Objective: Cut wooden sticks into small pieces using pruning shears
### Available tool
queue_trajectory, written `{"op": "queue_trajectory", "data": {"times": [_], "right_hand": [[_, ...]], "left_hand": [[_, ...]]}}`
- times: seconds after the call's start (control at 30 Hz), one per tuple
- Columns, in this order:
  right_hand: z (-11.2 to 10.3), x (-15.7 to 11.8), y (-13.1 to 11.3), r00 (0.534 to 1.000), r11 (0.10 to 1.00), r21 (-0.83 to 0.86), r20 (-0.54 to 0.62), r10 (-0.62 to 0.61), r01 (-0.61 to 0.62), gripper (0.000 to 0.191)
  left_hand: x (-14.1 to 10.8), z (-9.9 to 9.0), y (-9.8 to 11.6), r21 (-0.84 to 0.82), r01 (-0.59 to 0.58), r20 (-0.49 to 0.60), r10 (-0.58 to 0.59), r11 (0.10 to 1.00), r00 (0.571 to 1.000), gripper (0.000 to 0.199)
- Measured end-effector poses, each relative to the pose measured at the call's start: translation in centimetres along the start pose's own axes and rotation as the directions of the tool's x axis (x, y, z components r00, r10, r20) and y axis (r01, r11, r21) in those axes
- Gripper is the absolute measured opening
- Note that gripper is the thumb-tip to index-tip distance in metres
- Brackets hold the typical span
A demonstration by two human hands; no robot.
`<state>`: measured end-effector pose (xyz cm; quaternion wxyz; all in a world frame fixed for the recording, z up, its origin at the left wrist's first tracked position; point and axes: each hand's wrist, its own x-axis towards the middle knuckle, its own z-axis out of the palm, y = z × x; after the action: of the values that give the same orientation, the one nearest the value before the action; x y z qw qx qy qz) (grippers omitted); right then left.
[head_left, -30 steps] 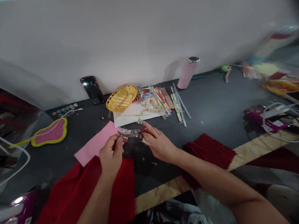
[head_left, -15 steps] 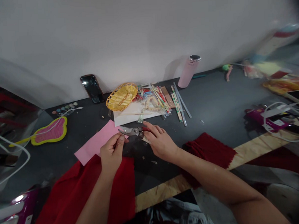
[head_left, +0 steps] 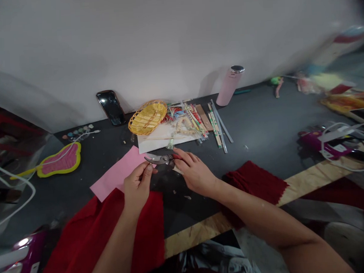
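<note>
My right hand (head_left: 195, 172) is closed round the red handles of a pair of pruning shears (head_left: 162, 159), whose curved blades point left. Just beside the blade tips, my left hand (head_left: 138, 182) pinches something too small to make out between thumb and forefinger. Under and left of the blades lies a sheet of pink paper (head_left: 117, 177). A dark red cloth (head_left: 146, 230) spreads beneath my left forearm, and another folded red cloth (head_left: 256, 183) lies by my right forearm.
Behind my hands are a yellow woven basket (head_left: 148, 118), a white sheet (head_left: 149, 144), patterned paper strips (head_left: 214, 125) and clear sticks (head_left: 220, 130). A phone (head_left: 111, 107) leans on the wall near a pink bottle (head_left: 230, 86). Purple devices with white cables (head_left: 327, 144) stand at the right.
My left hand has shifted very slightly to the right by the blade tips. The shears and my right hand keep nearly the same place.
</note>
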<state>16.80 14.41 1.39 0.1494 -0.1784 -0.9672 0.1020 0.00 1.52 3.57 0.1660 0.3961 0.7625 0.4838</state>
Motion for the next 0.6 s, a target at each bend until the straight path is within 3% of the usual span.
{"op": "queue_trajectory", "data": {"times": [0.13, 0.37, 0.6], "right_hand": [[-0.31, 0.03, -0.04, 1.000, 1.000, -0.019, 0.007, -0.001, 0.001, 0.048], [-0.34, 0.22, 0.32, 0.997, 0.987, 0.160, 0.073, 0.011, -0.023, 0.027], [-0.41, 0.21, 0.19, 0.995, 0.984, 0.161, 0.087, 0.058, -0.071, 0.047]], "left_hand": [[-0.03, 0.03, 0.05, -0.012, 0.011, 0.005, -0.011, 1.000, 1.000, 0.029], [0.11, -0.20, 0.27, 0.076, -0.008, 0.007, 0.008, 0.997, 1.000, 0.029], [0.06, -0.14, 0.41, 0.059, 0.002, 0.022, -0.003, 0.998, 1.000, 0.029]]}}
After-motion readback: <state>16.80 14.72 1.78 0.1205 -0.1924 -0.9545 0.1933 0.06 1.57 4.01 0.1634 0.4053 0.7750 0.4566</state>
